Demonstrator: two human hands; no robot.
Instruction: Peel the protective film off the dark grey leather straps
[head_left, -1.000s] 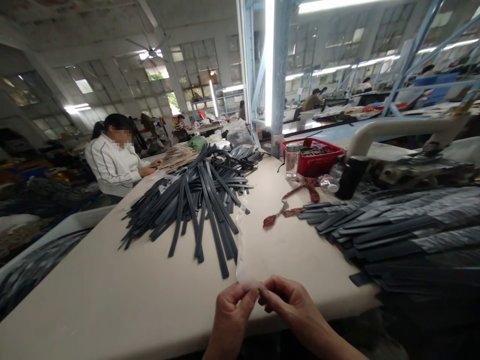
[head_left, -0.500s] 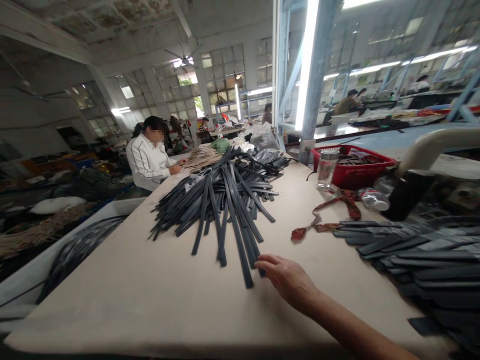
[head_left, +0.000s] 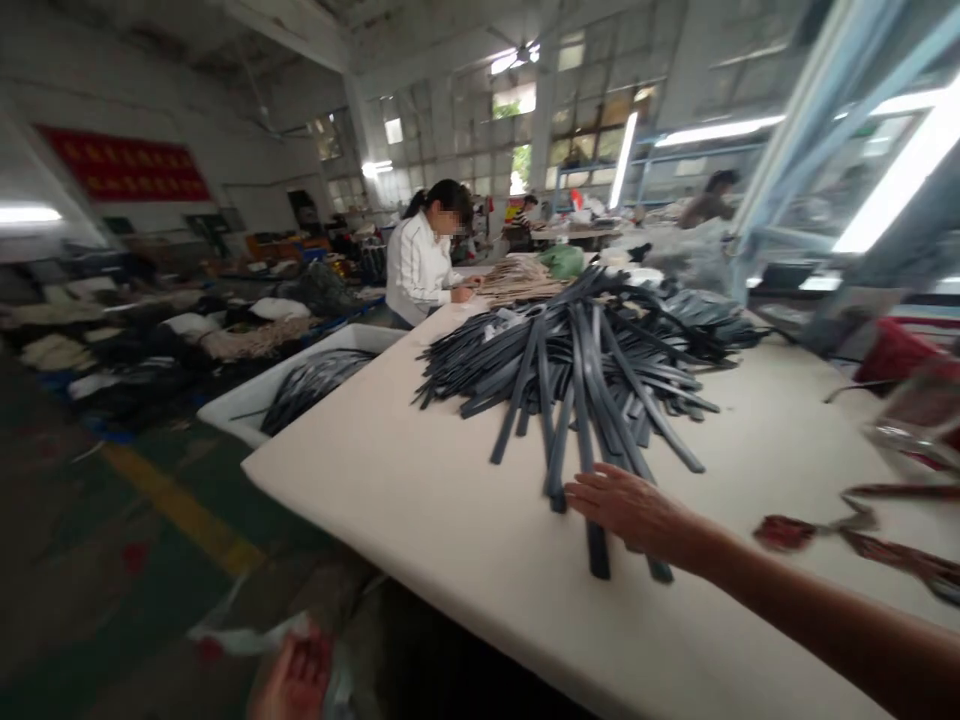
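Observation:
My right hand reaches out over the beige table, fingers stretched flat, resting on the near ends of a pile of dark grey strips. My left hand hangs low beside the table's edge at the bottom of the view. It is blurred and pinches a thin clear film strip that trails to the left above the floor.
A person in a white jacket sits at the table's far left side. A white bin of dark strips stands on the floor beside the table. A red patterned ribbon lies at right, a red basket behind it.
The view has swung left. My left hand has dropped below the table's edge with the film strip. My right hand has settled on the strip ends.

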